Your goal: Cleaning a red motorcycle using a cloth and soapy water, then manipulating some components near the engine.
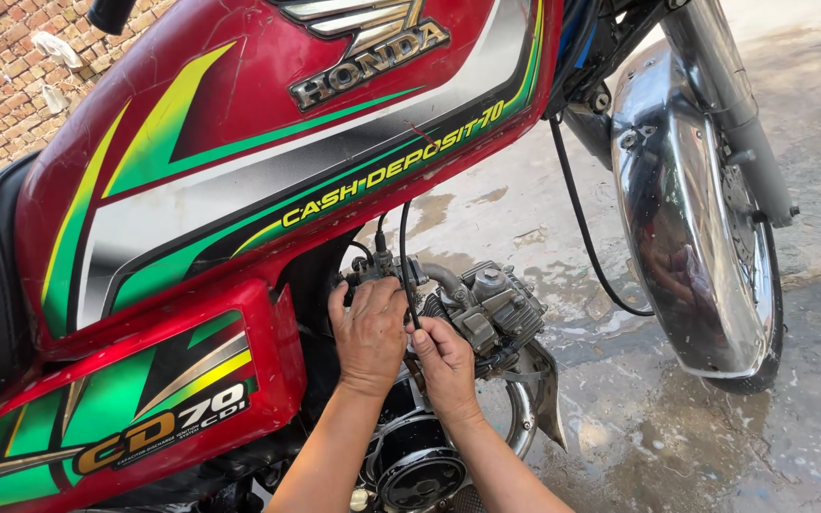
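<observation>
Both hands work at the carburettor, which sits under the red fuel tank just behind the grey engine cylinder head. Left hand lies cupped over the carburettor body, fingers curled against it; whether it actually clamps the part cannot be told. Right hand sits just beside the left, fingertips pinched narrowly at a thin black cable that runs up toward the tank; chrome front mudguard stands well apart, above wet concrete floor.
</observation>
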